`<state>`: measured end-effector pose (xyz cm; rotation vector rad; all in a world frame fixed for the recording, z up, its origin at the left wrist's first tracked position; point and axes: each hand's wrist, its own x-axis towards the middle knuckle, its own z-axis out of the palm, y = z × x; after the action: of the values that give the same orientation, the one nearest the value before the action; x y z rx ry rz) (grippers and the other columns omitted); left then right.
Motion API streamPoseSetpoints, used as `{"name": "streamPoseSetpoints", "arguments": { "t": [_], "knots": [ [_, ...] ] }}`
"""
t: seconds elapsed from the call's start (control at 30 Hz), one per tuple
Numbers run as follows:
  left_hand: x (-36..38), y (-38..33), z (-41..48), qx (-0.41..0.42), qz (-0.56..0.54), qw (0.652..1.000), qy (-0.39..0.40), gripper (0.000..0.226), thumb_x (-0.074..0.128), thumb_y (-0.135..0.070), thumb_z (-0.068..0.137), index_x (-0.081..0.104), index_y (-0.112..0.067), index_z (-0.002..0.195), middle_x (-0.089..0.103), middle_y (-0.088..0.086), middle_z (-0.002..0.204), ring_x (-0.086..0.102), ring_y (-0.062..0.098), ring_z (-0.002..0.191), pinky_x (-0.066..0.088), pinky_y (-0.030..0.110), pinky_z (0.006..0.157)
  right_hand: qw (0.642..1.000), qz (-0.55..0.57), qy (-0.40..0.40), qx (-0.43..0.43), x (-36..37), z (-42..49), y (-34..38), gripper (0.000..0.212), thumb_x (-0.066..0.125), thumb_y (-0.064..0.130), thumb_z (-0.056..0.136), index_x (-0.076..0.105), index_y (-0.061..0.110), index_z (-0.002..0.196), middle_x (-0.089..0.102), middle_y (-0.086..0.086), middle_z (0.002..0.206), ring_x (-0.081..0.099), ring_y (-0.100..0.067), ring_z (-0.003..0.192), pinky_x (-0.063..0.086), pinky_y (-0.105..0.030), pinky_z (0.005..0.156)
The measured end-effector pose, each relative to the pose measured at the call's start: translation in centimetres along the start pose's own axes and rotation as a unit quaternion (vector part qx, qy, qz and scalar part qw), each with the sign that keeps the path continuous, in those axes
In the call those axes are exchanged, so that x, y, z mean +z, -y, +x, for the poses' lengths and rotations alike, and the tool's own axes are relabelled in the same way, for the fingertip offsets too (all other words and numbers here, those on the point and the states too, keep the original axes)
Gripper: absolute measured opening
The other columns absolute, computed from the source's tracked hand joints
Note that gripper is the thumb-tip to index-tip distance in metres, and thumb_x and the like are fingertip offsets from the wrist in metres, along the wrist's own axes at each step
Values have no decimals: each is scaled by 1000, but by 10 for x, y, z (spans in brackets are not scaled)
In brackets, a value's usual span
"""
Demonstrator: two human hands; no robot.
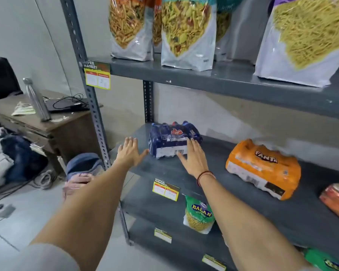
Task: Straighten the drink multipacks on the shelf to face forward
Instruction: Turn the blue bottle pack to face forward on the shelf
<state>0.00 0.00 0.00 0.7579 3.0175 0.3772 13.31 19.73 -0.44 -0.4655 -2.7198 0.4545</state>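
Head view: between the two outstretched hands a dark blue shrink-wrapped drink multipack [173,140] is seen lying on the grey middle shelf [213,178], its barcode label turned toward the front edge and its bottles packed tightly inside the film. The left hand [130,153] is held open with fingers spread and flat, just beside the pack's left side; whether its thumb tip touches the wrap cannot be told. The right hand [193,158] is likewise spread open, its fingertips laid against the pack's front right corner near the barcode, nothing being gripped. A thin cord bracelet [204,176] is worn at the right wrist. Well to the right of the right hand an orange Fanta multipack [262,169] is set at an angle on the same shelf, and beyond it a red pack [338,200] is cut off by the frame edge. Above the hands, clear-windowed snack pouches [186,32] filled with fried mix and noodles are stood on the upper shelf. Below the right forearm a green Balaji snack bag [199,214] is seen on a lower shelf. Left of the left hand a worn wooden desk [57,124] bearing a steel bottle [36,98] and a laptop [67,106] is placed against the pale wall.
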Motion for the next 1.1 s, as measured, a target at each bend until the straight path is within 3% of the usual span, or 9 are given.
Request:
{"name": "streamPoseSetpoints", "arguments": {
  "t": [0.1,0.23,0.37,0.47,0.53,0.7,0.9,1.0,1.1],
  "knots": [
    [4,-12,22,-16,-38,999,0,88,27,-64,89,4,-3,148,1,15,159,-3,27,146,8,46,116,997,47,-15,63,-3,18,-8,70,48,42,93,20,3,144,23,-17,154,19,-29,143,20,-39,115],
    [3,-39,52,-84,-186,979,17,99,39,-68,83,5,0,147,10,16,158,5,29,146,16,48,116,988,93,-45,114,-2,43,-19,65,53,42,90,34,1,136,40,-21,142,35,-35,132,37,-47,105],
    [16,-57,81,-194,-355,914,44,106,50,-68,78,16,9,142,30,25,148,29,37,137,27,45,112,963,176,-58,196,6,69,-33,63,58,45,86,41,-2,125,49,-22,130,42,-37,125,41,-49,99],
    [32,-64,97,-233,-453,858,74,90,57,-63,77,41,7,132,50,22,134,48,37,123,38,43,105,936,232,-46,259,12,90,-43,78,54,52,86,33,-4,135,41,-25,141,36,-38,132,33,-47,109],
    [38,-64,104,-249,-508,822,65,79,63,-54,77,45,3,129,55,21,129,53,36,116,43,41,100,918,271,-31,288,15,103,-47,83,51,57,86,29,-3,139,37,-23,145,35,-38,134,30,-45,111],
    [55,-56,113,-223,-604,765,17,61,69,-40,75,51,-6,122,63,16,117,63,32,102,50,43,93,884,327,-55,329,34,118,-53,62,47,54,89,44,4,125,55,-21,129,53,-39,117,41,-43,96],
    [59,-53,113,-162,-661,732,26,49,70,-31,76,55,-9,118,68,14,107,68,26,89,54,41,85,870,372,-131,297,50,107,-58,47,52,47,89,50,7,114,62,-15,116,60,-32,104,50,-41,89],
    [72,-46,94,-74,-673,736,2,50,69,-29,79,52,-17,124,65,12,117,67,24,98,53,42,89,842,448,-166,251,56,84,-58,37,56,42,88,51,15,114,62,-3,110,61,-13,95,46,-16,75],
    [85,-37,79,10,-666,745,1,72,70,-30,81,32,-22,141,51,6,138,55,22,120,47,42,99,840,479,-159,196,60,54,-67,37,58,42,87,49,24,118,62,10,113,60,1,100,46,-13,85]
  ]
}}
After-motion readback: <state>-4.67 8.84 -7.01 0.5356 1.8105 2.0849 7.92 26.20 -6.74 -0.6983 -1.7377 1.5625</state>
